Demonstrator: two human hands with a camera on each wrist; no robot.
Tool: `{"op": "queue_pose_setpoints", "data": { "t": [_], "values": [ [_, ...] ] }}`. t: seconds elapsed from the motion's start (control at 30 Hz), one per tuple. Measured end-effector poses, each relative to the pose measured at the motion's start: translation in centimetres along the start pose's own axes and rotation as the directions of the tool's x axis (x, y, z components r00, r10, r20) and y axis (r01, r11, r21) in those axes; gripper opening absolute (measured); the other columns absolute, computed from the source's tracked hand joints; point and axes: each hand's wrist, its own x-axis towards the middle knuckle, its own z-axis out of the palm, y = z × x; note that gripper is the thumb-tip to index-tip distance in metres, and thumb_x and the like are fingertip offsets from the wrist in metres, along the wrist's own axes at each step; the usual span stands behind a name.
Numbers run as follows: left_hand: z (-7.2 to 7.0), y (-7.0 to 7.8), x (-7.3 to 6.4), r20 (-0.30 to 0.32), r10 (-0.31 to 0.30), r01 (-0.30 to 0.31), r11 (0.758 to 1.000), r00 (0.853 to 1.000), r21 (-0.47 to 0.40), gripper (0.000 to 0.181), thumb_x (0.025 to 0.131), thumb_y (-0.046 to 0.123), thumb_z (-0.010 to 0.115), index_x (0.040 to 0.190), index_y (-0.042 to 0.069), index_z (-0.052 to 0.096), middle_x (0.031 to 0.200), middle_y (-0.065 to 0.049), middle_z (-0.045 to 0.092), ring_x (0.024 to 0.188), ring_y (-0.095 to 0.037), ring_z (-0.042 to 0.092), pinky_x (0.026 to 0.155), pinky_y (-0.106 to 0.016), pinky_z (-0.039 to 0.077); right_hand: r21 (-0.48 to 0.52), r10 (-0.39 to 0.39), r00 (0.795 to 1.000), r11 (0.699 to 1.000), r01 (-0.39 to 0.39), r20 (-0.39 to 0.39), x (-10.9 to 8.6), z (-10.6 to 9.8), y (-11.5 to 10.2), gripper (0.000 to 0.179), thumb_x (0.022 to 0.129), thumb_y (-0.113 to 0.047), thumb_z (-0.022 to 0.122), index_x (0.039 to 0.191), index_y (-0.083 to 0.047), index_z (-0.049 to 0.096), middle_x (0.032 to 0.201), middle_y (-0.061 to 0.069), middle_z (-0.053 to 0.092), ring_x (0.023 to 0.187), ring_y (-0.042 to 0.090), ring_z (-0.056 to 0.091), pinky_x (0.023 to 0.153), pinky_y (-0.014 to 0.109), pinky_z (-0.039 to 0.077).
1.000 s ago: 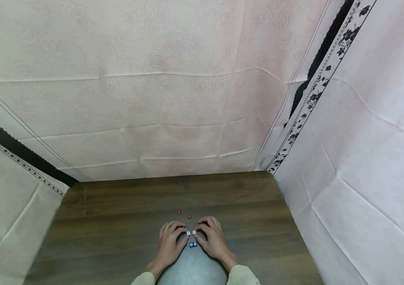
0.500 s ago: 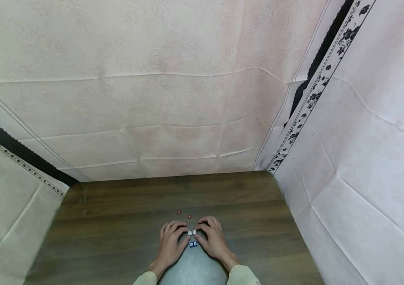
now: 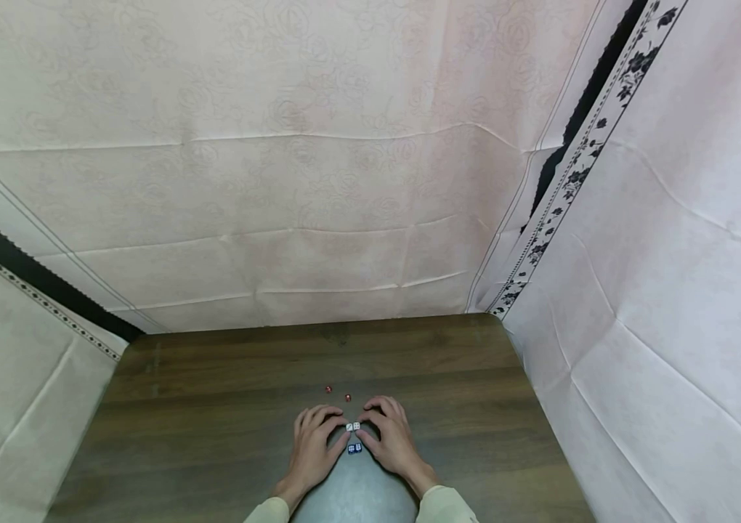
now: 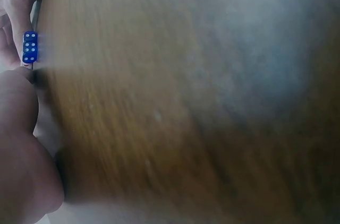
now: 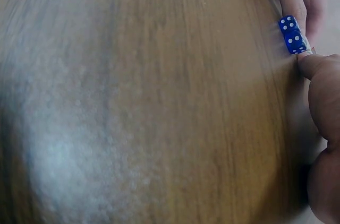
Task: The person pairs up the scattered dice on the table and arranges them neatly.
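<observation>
Two white dice sit side by side between the hands in the head view, the left white die right against the right white die. The left hand pinches the left one between thumb and index fingertips. From the other side, the right hand pinches the right one the same way. Just nearer the person lies a pair of blue dice side by side. Both wrist views show these blue dice close by the thumbs, where they mostly cover the white dice.
Beyond the hands, a red die and a second red die lie apart on the brown wooden table. Pale patterned cloth hangs behind the table's far edge and along both sides.
The left hand has slid its white die slightly right, closing the gap to the other white die. The right hand, the blue dice and the red dice stay in place.
</observation>
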Motion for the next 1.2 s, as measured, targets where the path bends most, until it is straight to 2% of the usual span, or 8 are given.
{"op": "queue_pose_setpoints", "data": {
  "t": [0.23, 0.37, 0.57, 0.7, 0.8, 1.03, 1.2],
  "values": [
    [-0.11, 0.16, 0.07, 0.007, -0.012, 0.012, 1.0, 1.0, -0.008, 0.014, 0.096, 0.027, 0.093, 0.107, 0.024, 0.085, 0.129, 0.001, 0.077, 0.134, -0.035, 0.065, 0.12, -0.073, 0.033, -0.001, -0.015, 1.0, 1.0, 0.015, -0.007, -0.04, 0.16, 0.19, 0.013, 0.101, -0.029, 0.088, 0.112, -0.025, 0.082, 0.135, 0.003, 0.071, 0.137, 0.028, 0.061, 0.121, 0.065, 0.044],
    [0.03, 0.01, 0.03, -0.045, 0.039, -0.038, 0.999, 0.998, 0.01, 0.016, 0.093, 0.025, 0.095, 0.105, 0.025, 0.084, 0.126, 0.002, 0.078, 0.13, -0.034, 0.066, 0.115, -0.074, 0.036, -0.013, -0.04, 0.999, 0.999, 0.04, -0.025, -0.01, 0.35, 0.36, 0.013, 0.1, -0.028, 0.088, 0.111, -0.024, 0.082, 0.134, 0.004, 0.071, 0.135, 0.028, 0.062, 0.119, 0.065, 0.045],
    [0.48, -0.68, -0.08, -0.069, 0.065, -0.066, 0.998, 0.995, -0.002, 0.015, 0.093, 0.029, 0.093, 0.105, 0.029, 0.083, 0.126, 0.005, 0.077, 0.129, -0.032, 0.066, 0.113, -0.072, 0.035, -0.009, -0.019, 1.0, 1.0, 0.019, -0.007, 0.11, 0.18, 0.15, 0.014, 0.101, -0.029, 0.088, 0.113, -0.025, 0.082, 0.135, 0.004, 0.071, 0.137, 0.027, 0.061, 0.121, 0.065, 0.044],
    [0.39, -0.57, -0.06, -0.083, 0.086, -0.084, 0.996, 0.993, 0.019, 0.015, 0.093, 0.028, 0.094, 0.104, 0.028, 0.083, 0.125, 0.005, 0.077, 0.127, -0.032, 0.066, 0.111, -0.073, 0.037, -0.008, -0.016, 1.0, 1.0, 0.016, 0.002, 0.14, 0.02, 0.0, 0.015, 0.1, -0.028, 0.088, 0.113, -0.024, 0.082, 0.135, 0.004, 0.071, 0.137, 0.028, 0.061, 0.122, 0.066, 0.043],
    [0.21, -0.32, -0.07, -0.072, 0.071, -0.07, 0.997, 0.995, 0.015, 0.015, 0.093, 0.027, 0.094, 0.105, 0.027, 0.084, 0.125, 0.003, 0.077, 0.128, -0.033, 0.066, 0.112, -0.073, 0.036, -0.007, -0.016, 1.0, 1.0, 0.016, 0.004, 0.15, -0.01, -0.05, 0.015, 0.1, -0.028, 0.088, 0.113, -0.024, 0.082, 0.135, 0.004, 0.07, 0.137, 0.028, 0.061, 0.122, 0.066, 0.043],
    [-0.06, -0.06, -0.04, -0.005, 0.001, -0.001, 1.0, 1.0, -0.004, 0.015, 0.096, 0.027, 0.093, 0.107, 0.025, 0.085, 0.128, 0.001, 0.077, 0.133, -0.035, 0.065, 0.119, -0.074, 0.034, -0.005, -0.005, 1.0, 1.0, 0.005, 0.012, 0.17, -0.06, -0.08, 0.016, 0.1, -0.028, 0.088, 0.114, -0.023, 0.082, 0.135, 0.004, 0.07, 0.137, 0.028, 0.061, 0.122, 0.065, 0.043],
    [-0.08, -0.04, -0.01, 0.018, -0.012, 0.012, 1.0, 1.0, 0.008, 0.015, 0.096, 0.03, 0.092, 0.108, 0.026, 0.085, 0.129, 0.002, 0.077, 0.135, -0.034, 0.064, 0.121, -0.073, 0.034, -0.007, -0.005, 1.0, 1.0, 0.005, 0.011, 0.13, -0.14, -0.06, 0.016, 0.1, -0.027, 0.089, 0.114, -0.023, 0.083, 0.134, 0.003, 0.07, 0.136, 0.027, 0.062, 0.12, 0.065, 0.045]
  ]
}}
